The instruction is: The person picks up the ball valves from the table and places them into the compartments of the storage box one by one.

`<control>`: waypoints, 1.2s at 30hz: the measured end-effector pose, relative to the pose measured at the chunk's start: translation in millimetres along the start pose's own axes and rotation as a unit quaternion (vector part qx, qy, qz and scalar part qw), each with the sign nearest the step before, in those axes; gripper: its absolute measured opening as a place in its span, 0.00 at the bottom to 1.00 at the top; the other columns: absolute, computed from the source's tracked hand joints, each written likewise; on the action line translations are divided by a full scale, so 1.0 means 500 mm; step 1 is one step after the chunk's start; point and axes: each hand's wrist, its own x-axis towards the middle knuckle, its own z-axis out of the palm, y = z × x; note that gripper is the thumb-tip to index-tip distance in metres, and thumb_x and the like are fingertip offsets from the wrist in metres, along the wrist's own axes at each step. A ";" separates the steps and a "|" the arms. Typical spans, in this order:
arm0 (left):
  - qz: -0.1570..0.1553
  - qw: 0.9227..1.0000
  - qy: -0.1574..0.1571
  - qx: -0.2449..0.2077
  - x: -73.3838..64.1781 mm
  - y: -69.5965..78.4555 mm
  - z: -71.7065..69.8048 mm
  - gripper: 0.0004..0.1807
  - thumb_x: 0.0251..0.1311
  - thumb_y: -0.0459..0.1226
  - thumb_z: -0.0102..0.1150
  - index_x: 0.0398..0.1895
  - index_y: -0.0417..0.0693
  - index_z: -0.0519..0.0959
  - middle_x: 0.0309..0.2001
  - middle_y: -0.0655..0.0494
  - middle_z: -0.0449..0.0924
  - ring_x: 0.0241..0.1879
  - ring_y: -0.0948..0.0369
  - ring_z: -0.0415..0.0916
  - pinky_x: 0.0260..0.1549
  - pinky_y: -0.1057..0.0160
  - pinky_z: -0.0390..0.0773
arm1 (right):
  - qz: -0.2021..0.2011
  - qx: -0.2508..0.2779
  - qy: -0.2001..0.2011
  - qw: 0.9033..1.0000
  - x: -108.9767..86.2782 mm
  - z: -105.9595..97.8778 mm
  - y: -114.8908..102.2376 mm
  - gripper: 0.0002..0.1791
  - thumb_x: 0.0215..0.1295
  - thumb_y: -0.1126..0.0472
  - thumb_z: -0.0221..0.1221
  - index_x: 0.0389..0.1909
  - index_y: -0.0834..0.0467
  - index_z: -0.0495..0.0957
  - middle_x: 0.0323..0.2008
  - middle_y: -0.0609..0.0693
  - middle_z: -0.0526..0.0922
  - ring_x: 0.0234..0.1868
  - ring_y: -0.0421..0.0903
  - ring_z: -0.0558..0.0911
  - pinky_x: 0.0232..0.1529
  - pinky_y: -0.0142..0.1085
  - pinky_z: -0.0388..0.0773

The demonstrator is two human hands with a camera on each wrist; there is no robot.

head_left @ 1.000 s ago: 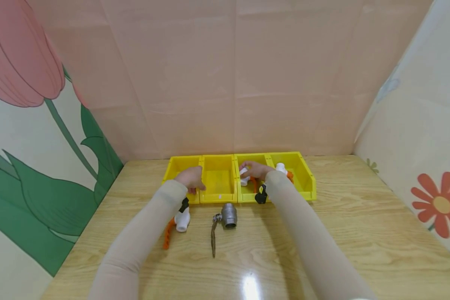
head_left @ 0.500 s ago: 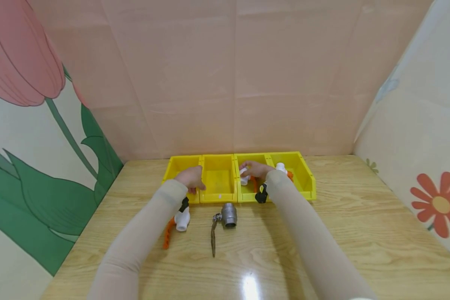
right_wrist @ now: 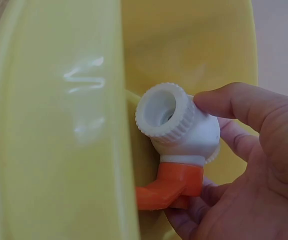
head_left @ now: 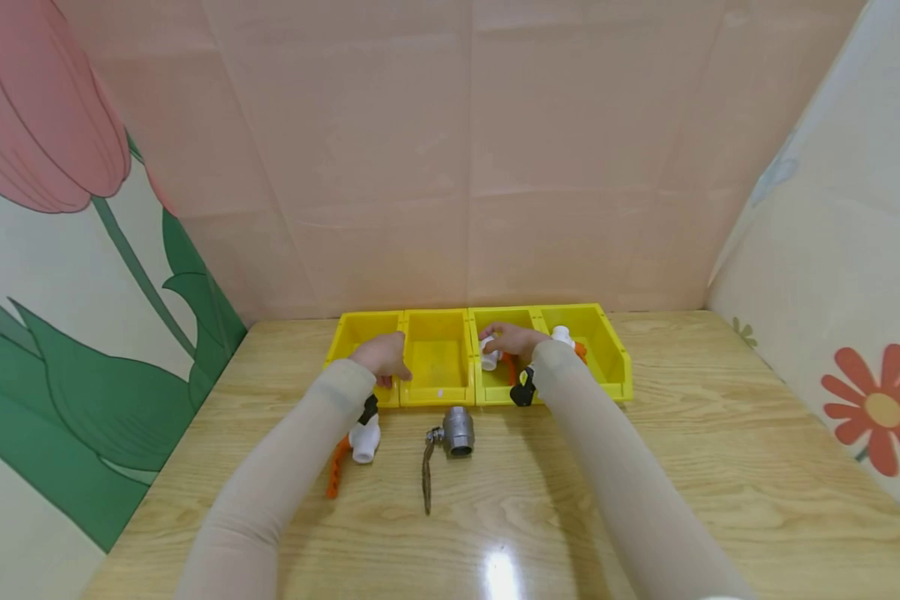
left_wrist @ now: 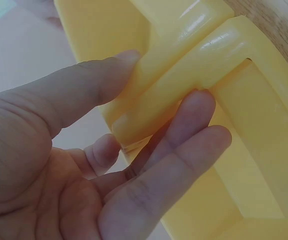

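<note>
In the third yellow bin (head_left: 498, 317), my right hand (head_left: 516, 340) holds a white plastic ball valve (right_wrist: 186, 127) with an orange lever handle (right_wrist: 171, 185). The right wrist view shows the thumb against the white body, the other fingers behind and below it, and one round socket facing the camera. My left hand (head_left: 381, 357) grips the adjoining rims (left_wrist: 159, 95) of the two leftmost bins, thumb on one side and fingers on the other. A second white valve (head_left: 364, 440) with an orange handle lies on the table under the left wrist, partly covered.
A metal ball valve (head_left: 459, 432) with a long lever lies before the second bin (head_left: 439, 397). Another white valve (head_left: 562, 335) with orange parts sits in the rightmost bin (head_left: 617, 367). Behind the bin row rises a pink-covered wall (head_left: 450, 208); the wooden table (head_left: 720, 433) extends rightward.
The white valve in my right hand has turned slightly within the third bin. Both arms and the left hand stay in the same place.
</note>
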 end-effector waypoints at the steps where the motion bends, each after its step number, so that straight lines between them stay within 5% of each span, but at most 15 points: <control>1: 0.001 1.000 0.001 0.000 0.000 0.000 0.000 0.36 0.61 0.37 0.64 0.68 0.38 0.58 0.32 0.46 0.80 0.28 0.53 0.82 0.30 0.59 0.83 | 0.000 0.001 0.001 1.000 0.000 0.000 0.000 0.21 0.67 0.66 0.53 0.60 0.63 0.64 0.55 0.59 0.66 0.47 0.51 0.68 0.49 0.40 0.68; 13: -0.004 1.000 0.001 0.006 -0.005 0.004 -0.001 0.36 0.61 0.39 0.65 0.68 0.39 0.59 0.31 0.46 0.80 0.30 0.52 0.82 0.31 0.58 0.83 | -0.003 0.004 0.006 1.000 0.004 0.003 0.005 0.20 0.68 0.67 0.53 0.59 0.64 0.64 0.50 0.57 0.67 0.41 0.47 0.69 0.45 0.37 0.67; 18: 0.001 1.000 0.001 0.006 -0.009 0.005 -0.001 0.37 0.61 0.38 0.65 0.69 0.38 0.58 0.31 0.46 0.81 0.29 0.52 0.82 0.31 0.58 0.83 | -0.001 -0.002 0.000 1.000 0.001 0.001 0.003 0.20 0.68 0.68 0.52 0.60 0.64 0.63 0.56 0.60 0.66 0.47 0.50 0.68 0.50 0.39 0.67; 22: 0.002 1.000 0.004 0.010 -0.009 0.005 -0.002 0.37 0.60 0.38 0.65 0.68 0.38 0.59 0.31 0.47 0.80 0.29 0.52 0.82 0.30 0.60 0.82 | -0.001 -0.029 -0.011 1.000 -0.014 -0.002 -0.009 0.22 0.70 0.65 0.51 0.63 0.63 0.63 0.65 0.63 0.62 0.57 0.55 0.67 0.60 0.47 0.66; 30: -0.003 1.000 0.003 0.009 -0.004 0.002 -0.001 0.35 0.60 0.38 0.65 0.67 0.38 0.60 0.31 0.47 0.80 0.28 0.53 0.82 0.30 0.60 0.82 | -0.002 -0.117 -0.047 0.992 -0.056 -0.020 -0.044 0.28 0.73 0.52 0.51 0.69 0.55 0.60 0.73 0.58 0.55 0.74 0.61 0.50 0.71 0.61 0.44; 36: 0.003 1.000 0.007 0.010 -0.002 0.001 0.001 0.36 0.60 0.38 0.65 0.68 0.38 0.60 0.30 0.47 0.80 0.28 0.53 0.82 0.29 0.60 0.82 | -0.044 -0.195 -0.050 0.978 -0.098 -0.038 -0.084 0.29 0.72 0.50 0.51 0.69 0.56 0.61 0.72 0.59 0.57 0.72 0.62 0.57 0.69 0.61 0.52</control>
